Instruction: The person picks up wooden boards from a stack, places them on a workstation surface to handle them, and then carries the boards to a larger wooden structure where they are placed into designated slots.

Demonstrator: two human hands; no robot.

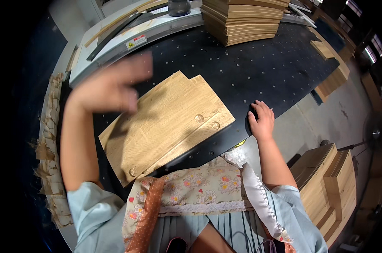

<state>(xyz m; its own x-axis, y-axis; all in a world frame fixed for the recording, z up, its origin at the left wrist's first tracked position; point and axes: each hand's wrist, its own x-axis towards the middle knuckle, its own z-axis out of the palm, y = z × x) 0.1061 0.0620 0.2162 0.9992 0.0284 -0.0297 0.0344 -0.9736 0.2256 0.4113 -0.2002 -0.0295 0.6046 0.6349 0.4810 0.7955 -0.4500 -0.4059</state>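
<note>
A light wood panel (170, 114) lies at an angle on the black table (224, 63). Along its near side run a long groove and several round recesses, and its far edge has a small step. Over the panel's far left part, my left hand (110, 84) is raised and blurred by motion. Its thumb and fingers look apart, and nothing shows between them. To the right of the panel, my right hand (263, 120) rests on the table's near edge with its fingers laid out, holding nothing.
A tall stack of wood panels (245, 21) stands at the far side. Behind the table runs a grey metal rail (170, 31) with a warning label. Frayed cardboard (51, 147) lines the left. More panels (330, 181) are piled low at the right, near a fan (374, 133).
</note>
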